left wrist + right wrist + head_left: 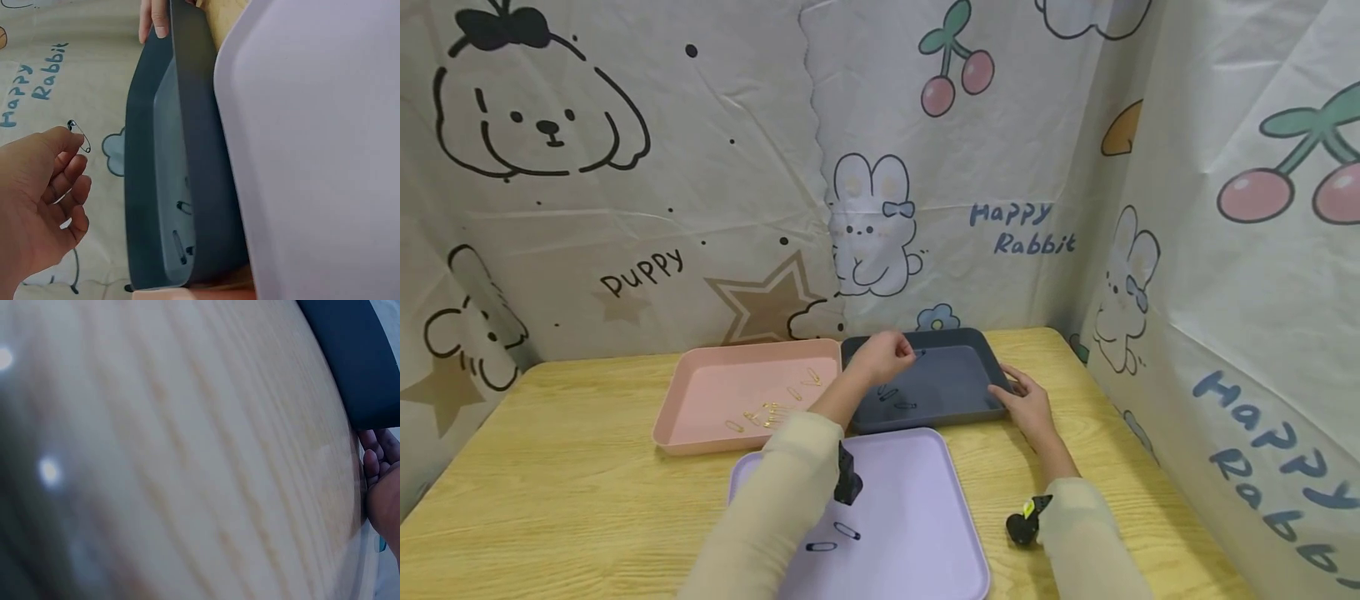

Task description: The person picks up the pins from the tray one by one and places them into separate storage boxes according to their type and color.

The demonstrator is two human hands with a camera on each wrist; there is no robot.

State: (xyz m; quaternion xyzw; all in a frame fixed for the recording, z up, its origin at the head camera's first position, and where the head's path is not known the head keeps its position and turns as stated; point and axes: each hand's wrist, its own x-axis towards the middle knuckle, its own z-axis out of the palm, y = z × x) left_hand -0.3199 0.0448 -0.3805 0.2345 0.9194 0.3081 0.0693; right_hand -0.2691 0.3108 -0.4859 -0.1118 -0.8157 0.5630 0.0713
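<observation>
My left hand (882,360) is raised over the dark grey tray (958,371). In the left wrist view it pinches a black safety pin (79,136) between thumb and index finger, the other fingers loosely curled. Several black safety pins (906,406) lie in the dark tray's left part. At that tray's right end, my right hand (1030,406) grips the wall, thumb over the rim and fingers outside. The right wrist view catches only part of this hand (384,487) at the tray's corner.
A pink tray (700,367) with several gold safety pins (767,415) stands to the left, touching the dark tray. In front is a lilac tray (910,500) with two black safety pins (822,547) showing; my left sleeve covers part of it. Printed cloth (737,208) walls the table's back and right.
</observation>
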